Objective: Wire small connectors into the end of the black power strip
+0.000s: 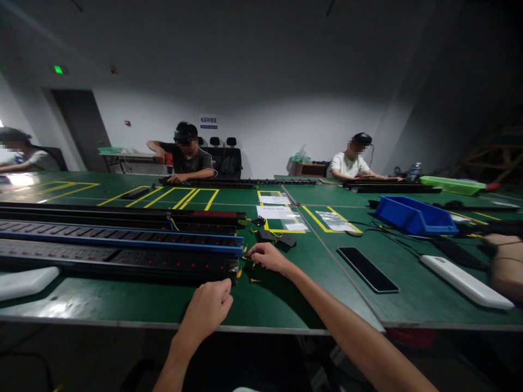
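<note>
Long black power strips lie side by side at left, the nearest power strip [163,261] showing red-dotted sockets. My left hand [208,307] is closed at its near right corner; whatever its curled fingers hold is hidden. Just beyond that strip's end, my right hand [267,257] pinches what looks like a thin yellow-green wire [247,258]. A small brass-coloured piece [255,281] rests on the green table below it. Black end pieces [286,240] with short yellow wires sit behind my right hand. A blue-edged strip [122,239] lies behind the nearest one.
To the right are a dark phone [368,269], a white oblong case [466,282], a blue bin [414,215] and black cables. Another person's arm [506,264] reaches in at far right. Two people work across the table [310,305]; another sits far left.
</note>
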`<state>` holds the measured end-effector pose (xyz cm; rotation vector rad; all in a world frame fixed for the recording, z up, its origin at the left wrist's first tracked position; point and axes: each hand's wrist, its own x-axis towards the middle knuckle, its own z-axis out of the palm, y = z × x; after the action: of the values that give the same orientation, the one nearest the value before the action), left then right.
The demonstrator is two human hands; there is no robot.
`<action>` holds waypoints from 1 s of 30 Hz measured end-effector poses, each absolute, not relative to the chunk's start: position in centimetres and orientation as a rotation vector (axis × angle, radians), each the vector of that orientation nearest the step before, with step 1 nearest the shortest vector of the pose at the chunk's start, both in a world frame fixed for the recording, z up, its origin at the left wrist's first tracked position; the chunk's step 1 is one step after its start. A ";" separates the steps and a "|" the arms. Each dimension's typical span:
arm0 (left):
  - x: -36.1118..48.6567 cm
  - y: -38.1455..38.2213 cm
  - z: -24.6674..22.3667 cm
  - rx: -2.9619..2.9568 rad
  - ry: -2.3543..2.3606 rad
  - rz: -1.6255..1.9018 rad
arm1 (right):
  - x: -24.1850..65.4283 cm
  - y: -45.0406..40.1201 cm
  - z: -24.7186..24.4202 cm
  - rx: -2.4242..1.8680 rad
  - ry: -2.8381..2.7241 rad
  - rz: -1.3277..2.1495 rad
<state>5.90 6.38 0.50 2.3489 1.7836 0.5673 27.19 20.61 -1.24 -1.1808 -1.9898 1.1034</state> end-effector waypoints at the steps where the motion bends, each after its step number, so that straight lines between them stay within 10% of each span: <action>1: 5.9 6.4 0.5 2.352 1.784 0.566 | 27.2 20.6 -1.2 -1.182 -1.989 1.103; 30: 5.9 6.4 0.5 2.347 1.790 0.574 | 27.2 20.8 -1.4 -1.179 -2.014 1.080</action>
<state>5.94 6.35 0.50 2.3466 1.7899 0.5742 27.22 20.82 -1.44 -1.1786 -2.0141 1.0798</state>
